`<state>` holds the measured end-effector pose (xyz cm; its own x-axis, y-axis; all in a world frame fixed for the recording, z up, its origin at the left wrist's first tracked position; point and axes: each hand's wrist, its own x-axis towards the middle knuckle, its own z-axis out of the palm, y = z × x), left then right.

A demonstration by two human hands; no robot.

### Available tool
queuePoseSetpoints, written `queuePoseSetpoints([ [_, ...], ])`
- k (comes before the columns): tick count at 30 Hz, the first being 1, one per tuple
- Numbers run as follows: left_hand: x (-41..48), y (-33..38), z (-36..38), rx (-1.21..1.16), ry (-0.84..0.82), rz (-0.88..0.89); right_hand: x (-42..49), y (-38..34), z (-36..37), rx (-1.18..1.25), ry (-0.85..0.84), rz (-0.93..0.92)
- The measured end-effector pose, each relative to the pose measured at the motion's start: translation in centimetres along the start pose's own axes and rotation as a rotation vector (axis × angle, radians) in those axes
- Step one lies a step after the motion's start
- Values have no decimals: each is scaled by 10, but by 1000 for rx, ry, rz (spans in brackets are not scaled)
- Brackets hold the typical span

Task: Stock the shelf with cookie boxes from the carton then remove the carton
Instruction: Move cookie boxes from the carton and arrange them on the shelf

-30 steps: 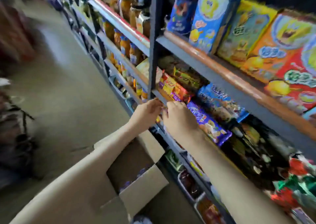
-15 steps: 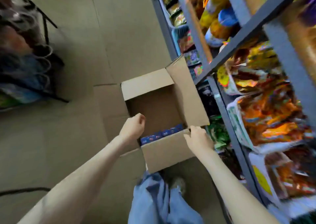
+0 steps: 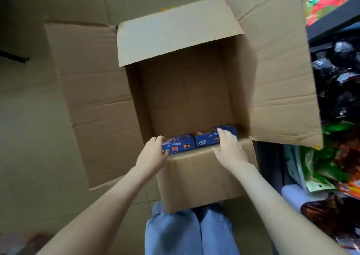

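Note:
An open brown carton (image 3: 194, 176) stands on the floor right below me, all its flaps spread outward. Two blue cookie boxes lie against its near wall, the left cookie box (image 3: 180, 146) and the right cookie box (image 3: 209, 138). My left hand (image 3: 153, 155) grips the left end of the left box, thumb below and fingers over its top. My right hand (image 3: 228, 147) curls over the right end of the right box. The remaining carton bottom is bare cardboard.
The shelf (image 3: 335, 19) runs down the right edge, with dark packets (image 3: 337, 83) and green and orange snack bags (image 3: 321, 167) on its low levels. My legs in blue jeans (image 3: 187, 233) are at the bottom. Grey tiled floor (image 3: 25, 118) lies to the left.
Both hands left the shelf's purple packets and came down into the carton. My view swung from the shelf to straight down. Each hand now holds a blue box.

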<state>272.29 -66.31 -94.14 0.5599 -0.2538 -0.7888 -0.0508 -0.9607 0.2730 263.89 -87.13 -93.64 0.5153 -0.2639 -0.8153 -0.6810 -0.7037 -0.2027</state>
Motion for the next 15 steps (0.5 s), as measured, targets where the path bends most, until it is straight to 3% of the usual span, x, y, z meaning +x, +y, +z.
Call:
queuePoseSetpoints([
  [7,66,-10,66,262,-90,80,89,19,38,-299,-125,-11],
  [11,87,-22,79,408,4,181,104,32,38,-365,-43,-126],
  [15,91,-36,80,595,153,521,107,42,38,-437,172,-330],
])
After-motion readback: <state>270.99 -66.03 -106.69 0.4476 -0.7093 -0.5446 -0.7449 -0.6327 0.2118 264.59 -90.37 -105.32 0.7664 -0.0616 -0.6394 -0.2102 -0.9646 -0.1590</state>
